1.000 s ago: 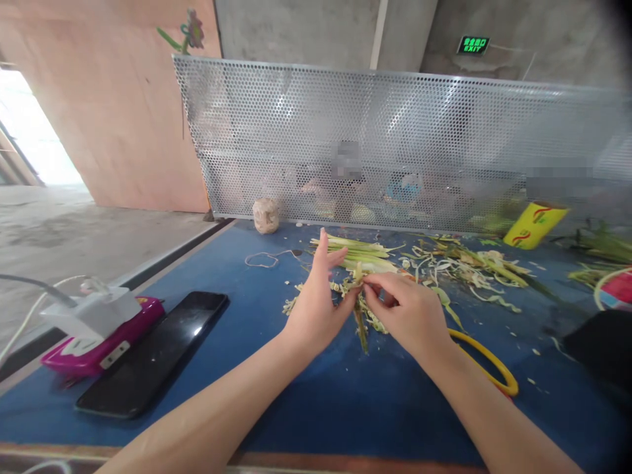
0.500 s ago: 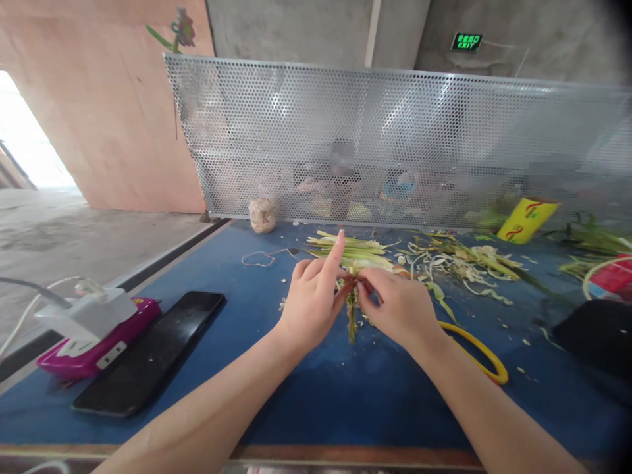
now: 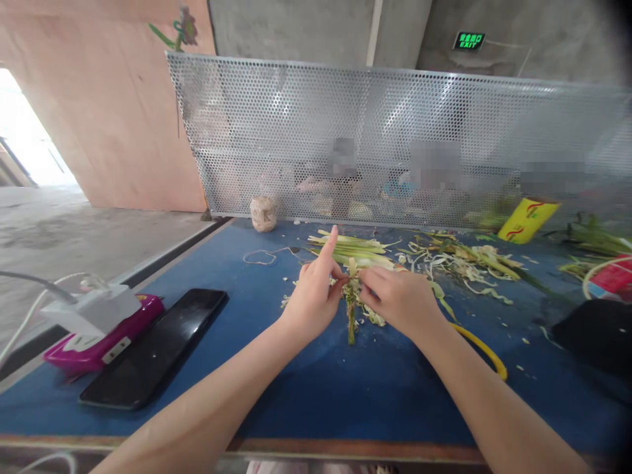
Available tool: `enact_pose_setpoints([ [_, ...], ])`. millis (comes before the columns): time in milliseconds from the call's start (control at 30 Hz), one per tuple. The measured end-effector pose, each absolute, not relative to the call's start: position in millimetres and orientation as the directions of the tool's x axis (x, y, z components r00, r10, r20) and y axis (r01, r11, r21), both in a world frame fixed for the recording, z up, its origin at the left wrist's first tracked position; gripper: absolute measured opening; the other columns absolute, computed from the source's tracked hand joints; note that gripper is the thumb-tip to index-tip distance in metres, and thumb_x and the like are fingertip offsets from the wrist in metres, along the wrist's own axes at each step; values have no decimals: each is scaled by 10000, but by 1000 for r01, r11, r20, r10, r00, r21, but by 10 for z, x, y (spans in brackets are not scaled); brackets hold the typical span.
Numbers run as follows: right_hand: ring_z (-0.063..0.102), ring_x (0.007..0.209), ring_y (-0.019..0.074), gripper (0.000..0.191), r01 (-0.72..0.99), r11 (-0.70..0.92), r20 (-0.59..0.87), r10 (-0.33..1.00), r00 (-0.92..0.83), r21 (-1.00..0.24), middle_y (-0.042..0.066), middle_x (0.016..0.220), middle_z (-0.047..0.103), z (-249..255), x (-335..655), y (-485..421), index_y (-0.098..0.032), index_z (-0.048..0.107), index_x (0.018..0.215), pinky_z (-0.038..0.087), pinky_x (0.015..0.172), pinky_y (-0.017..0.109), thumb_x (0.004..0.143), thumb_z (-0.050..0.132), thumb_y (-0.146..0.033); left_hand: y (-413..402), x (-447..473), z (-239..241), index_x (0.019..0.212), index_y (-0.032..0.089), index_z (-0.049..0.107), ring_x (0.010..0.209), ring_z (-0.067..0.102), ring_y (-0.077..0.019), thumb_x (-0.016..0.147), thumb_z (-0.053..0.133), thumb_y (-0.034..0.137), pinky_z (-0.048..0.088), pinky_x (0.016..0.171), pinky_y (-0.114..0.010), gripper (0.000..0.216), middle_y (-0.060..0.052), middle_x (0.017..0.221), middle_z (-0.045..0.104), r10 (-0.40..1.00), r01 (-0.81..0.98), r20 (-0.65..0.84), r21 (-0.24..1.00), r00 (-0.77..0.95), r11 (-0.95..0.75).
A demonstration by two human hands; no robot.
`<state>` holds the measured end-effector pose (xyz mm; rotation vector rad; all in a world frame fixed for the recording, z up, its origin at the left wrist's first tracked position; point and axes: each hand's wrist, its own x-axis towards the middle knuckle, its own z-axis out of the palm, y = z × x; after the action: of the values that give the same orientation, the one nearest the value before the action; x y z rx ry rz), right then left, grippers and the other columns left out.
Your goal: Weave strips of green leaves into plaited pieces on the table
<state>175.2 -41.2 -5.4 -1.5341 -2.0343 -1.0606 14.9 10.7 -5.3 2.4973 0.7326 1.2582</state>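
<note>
Over the middle of the blue table, my left hand [image 3: 316, 293] and my right hand [image 3: 399, 296] meet at a small bundle of plant strips [image 3: 351, 316]. Its pale top sticks up between my fingertips and its brownish-green stem hangs below. My left hand is closed on the bundle with thumb and bent fingers, its index finger pointing up. The right thumb and fingers pinch at the bundle's other side; exactly what lies between those fingertips is hidden. Cut green stalks [image 3: 355, 249] lie just beyond my hands, and pale shreds [image 3: 368, 315] are scattered underneath.
A phone [image 3: 158, 349] and a purple power strip [image 3: 106, 349] with a white plug sit left. Peeled scraps [image 3: 474, 260], a yellow roll [image 3: 528, 220] and a yellow ring [image 3: 486, 349] are right. A perforated metal screen [image 3: 306, 131], wrapped lump [image 3: 263, 214] and thread [image 3: 259, 257] are behind.
My left hand has turned slightly, its raised index finger shifting left. My fingertips have drawn a little apart, so more of the bundle shows. The view has shifted slightly.
</note>
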Motion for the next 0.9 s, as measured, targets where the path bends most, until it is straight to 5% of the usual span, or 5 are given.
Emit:
enact_pose_setpoints([
  [167,500,469,94,191,965,44,671,710,-211,257,-22,624,620,10,1968,-413,-207,584,702,155,430,241,783,411,-196,205,85,-2,1374,137,47,692,525,-108,753,476,78,445,749,-281,756,20,694,548,632,289,674,563,382,-775],
  [333,588,632,119,222,979,167,606,793,-60,-121,3,830,670,49,1890,-431,-229,585,956,324,505,216,839,407,-290,193,124,-23,1363,176,124,707,561,-105,739,493,62,455,745,-276,734,20,722,590,638,229,621,611,456,-758],
  [467,601,699,143,242,916,256,462,882,-90,-310,-7,824,663,7,1756,-422,-246,580,906,365,552,228,867,369,-357,154,149,-41,1358,192,145,690,561,-105,740,493,69,460,710,-268,719,14,739,606,643,254,602,606,473,-754],
  [900,570,631,149,185,903,304,423,892,-159,-302,18,703,638,-30,1759,-399,-209,601,771,350,541,241,836,436,-262,120,119,-27,1372,220,75,786,590,-130,795,479,146,463,737,-270,708,-6,843,641,553,286,513,509,657,-812],
])
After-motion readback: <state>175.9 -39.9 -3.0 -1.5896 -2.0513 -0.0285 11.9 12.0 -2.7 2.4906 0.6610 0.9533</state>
